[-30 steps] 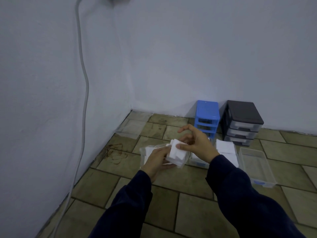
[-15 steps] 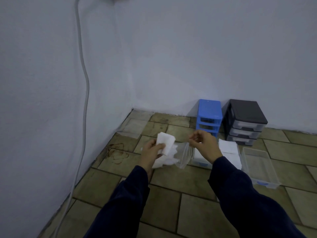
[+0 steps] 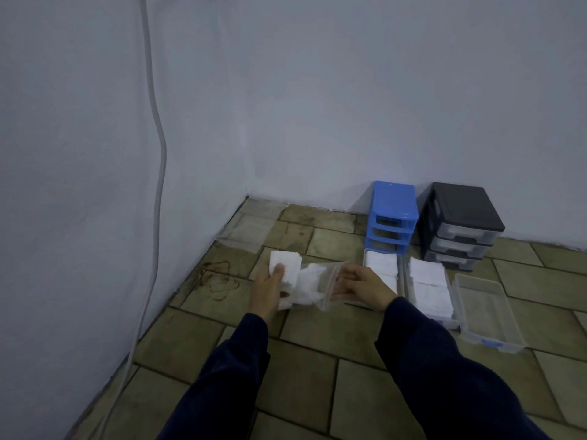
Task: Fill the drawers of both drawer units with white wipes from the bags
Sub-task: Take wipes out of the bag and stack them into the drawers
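Observation:
My left hand (image 3: 268,289) grips a stack of white wipes (image 3: 286,265), thumb pressed on top. My right hand (image 3: 362,285) pinches the rim of a clear plastic bag (image 3: 324,287) that stretches between both hands with more wipes inside. Against the back wall stand a blue drawer unit (image 3: 392,214) with its slots showing no drawers and a black drawer unit (image 3: 462,223) with its clear drawers in. On the floor in front lie two clear drawers (image 3: 381,268) packed with wipes and a third clear drawer (image 3: 486,309) holding none.
An empty clear bag (image 3: 251,231) lies flat in the floor corner. A grey cable (image 3: 157,173) runs down the left wall. Rubber bands (image 3: 219,277) lie on the tiles near that wall. Bare tiled floor spreads in front of me.
The wipes stack came out of the bag in my left hand and my hands moved apart. My right hand now pulls the bag's rim to the right.

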